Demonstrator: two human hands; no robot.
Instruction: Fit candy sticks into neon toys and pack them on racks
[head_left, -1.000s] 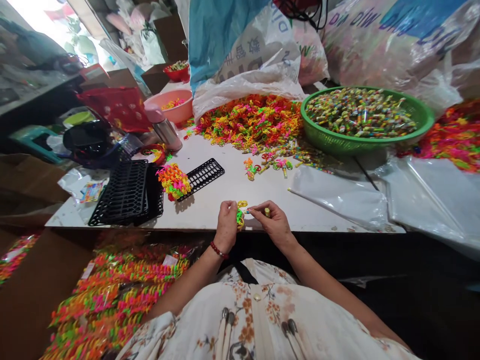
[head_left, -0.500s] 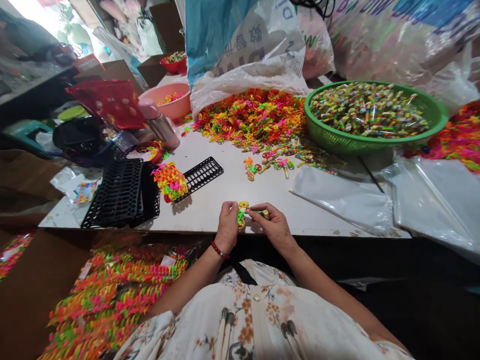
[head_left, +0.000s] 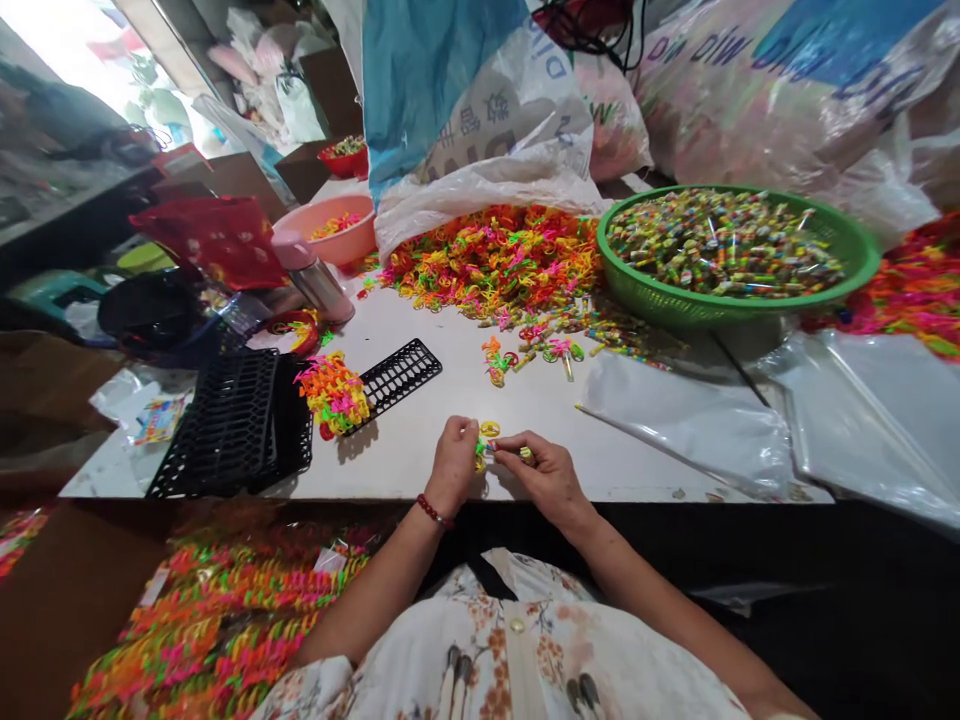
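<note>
White counter [head_left: 405,440] crosses the middle of the frame. Near its front edge, the left hand [head_left: 452,466] pinches a green-yellow toy [head_left: 480,456], long axis running up and down the frame. Directly right, the right hand [head_left: 546,478] holds between its fingers a tube [head_left: 527,456], almost level, pointing left toward the toy; whether they touch, I cannot tell.

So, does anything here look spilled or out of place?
Perhaps a small spill: several small tubes lie scattered on the white table, outside the green basket that holds many similar ones, beside the colourful plastic pile. They may be there on purpose.
</note>
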